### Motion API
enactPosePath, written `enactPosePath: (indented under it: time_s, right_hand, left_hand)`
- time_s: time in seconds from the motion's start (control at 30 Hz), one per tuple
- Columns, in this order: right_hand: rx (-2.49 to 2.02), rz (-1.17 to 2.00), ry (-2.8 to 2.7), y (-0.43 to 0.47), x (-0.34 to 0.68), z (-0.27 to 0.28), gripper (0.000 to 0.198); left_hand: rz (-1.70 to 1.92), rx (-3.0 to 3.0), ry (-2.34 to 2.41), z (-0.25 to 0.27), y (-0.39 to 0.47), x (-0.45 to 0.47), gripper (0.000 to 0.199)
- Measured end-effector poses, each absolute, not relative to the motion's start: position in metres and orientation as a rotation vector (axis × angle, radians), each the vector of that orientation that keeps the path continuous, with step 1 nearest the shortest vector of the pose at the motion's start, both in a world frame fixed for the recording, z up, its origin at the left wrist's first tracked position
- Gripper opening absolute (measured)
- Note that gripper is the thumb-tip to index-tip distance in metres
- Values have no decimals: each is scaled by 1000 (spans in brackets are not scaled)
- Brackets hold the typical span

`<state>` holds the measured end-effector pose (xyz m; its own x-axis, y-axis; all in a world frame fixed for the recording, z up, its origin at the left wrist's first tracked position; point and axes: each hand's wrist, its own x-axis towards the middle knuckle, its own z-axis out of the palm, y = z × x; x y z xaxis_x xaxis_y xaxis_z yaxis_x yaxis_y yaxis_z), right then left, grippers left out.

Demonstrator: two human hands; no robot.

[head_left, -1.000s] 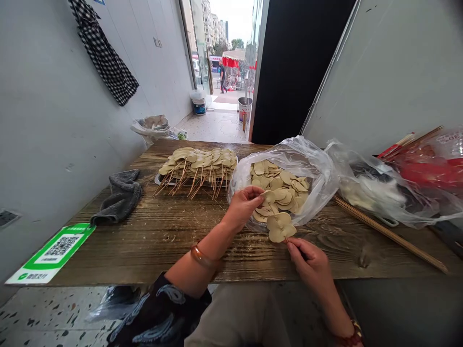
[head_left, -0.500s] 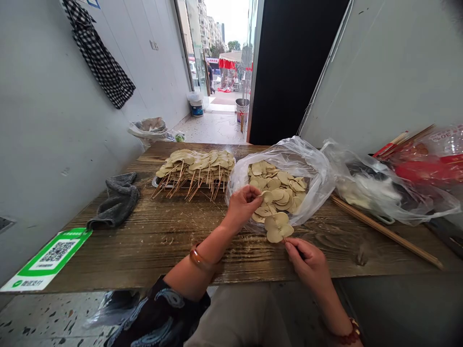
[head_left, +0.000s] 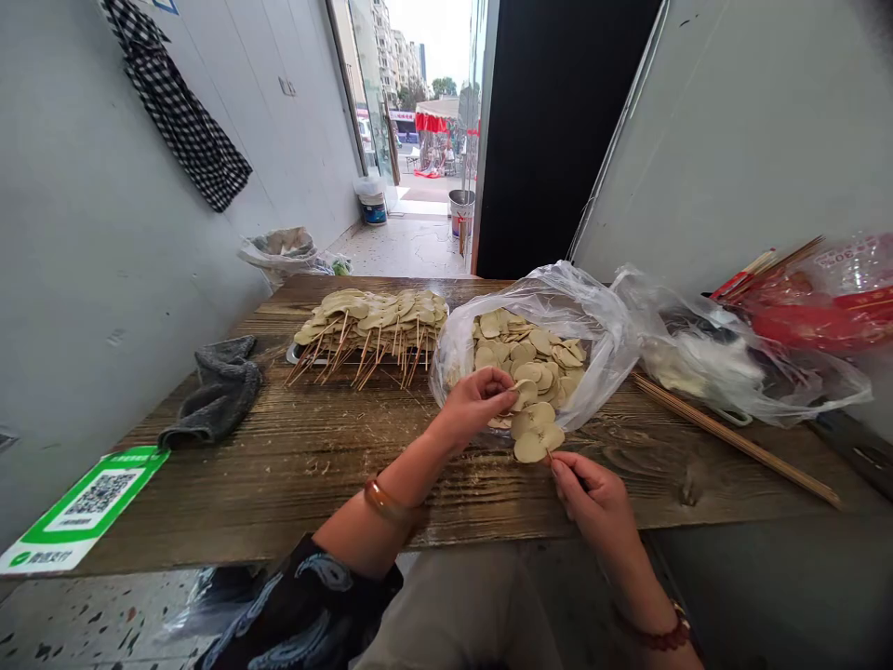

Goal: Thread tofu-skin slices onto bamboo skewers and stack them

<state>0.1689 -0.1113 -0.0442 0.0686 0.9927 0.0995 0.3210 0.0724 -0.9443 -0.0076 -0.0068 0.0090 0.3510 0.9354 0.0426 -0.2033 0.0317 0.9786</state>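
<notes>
My right hand (head_left: 592,493) is closed round the lower end of a bamboo skewer (head_left: 551,455), most of which its slices hide. Threaded on this skewer are thin, round, tan slices (head_left: 537,441) that look like potato. My left hand (head_left: 480,402) pinches another slice (head_left: 523,395) at the skewer's upper end; whether the tip has pierced it I cannot tell. Both hands are at the near edge of an open clear plastic bag (head_left: 606,372) full of loose slices (head_left: 528,351). Left of the bag, filled skewers (head_left: 380,321) lie piled on a metal tray (head_left: 293,354).
Bare bamboo skewers (head_left: 739,442) lie on the wooden table (head_left: 313,493) at right, beside plastic bags (head_left: 760,363) and a red package (head_left: 823,312). A grey cloth (head_left: 213,391) and a green QR code card (head_left: 84,507) are at left.
My left hand has moved slightly right, bringing its slice against the top of the skewer. The slices on the skewer have tilted. The whole view has shifted a little.
</notes>
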Motion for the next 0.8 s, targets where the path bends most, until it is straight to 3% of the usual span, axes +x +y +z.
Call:
enactPosePath:
  time_s: [0.17, 0.5, 0.8]
  right_hand:
    - [-1374, 995, -1342, -112, 169, -45, 35]
    - [-1344, 1044, -1327, -111, 169, -44, 34]
    - [-1394, 842, -1486, -112, 164, -36, 33]
  left_hand:
    - [953, 988, 701, 9, -11, -6, 41]
    - [887, 997, 710, 8, -13, -4, 39]
    - [826, 942, 600, 10, -15, -5, 42]
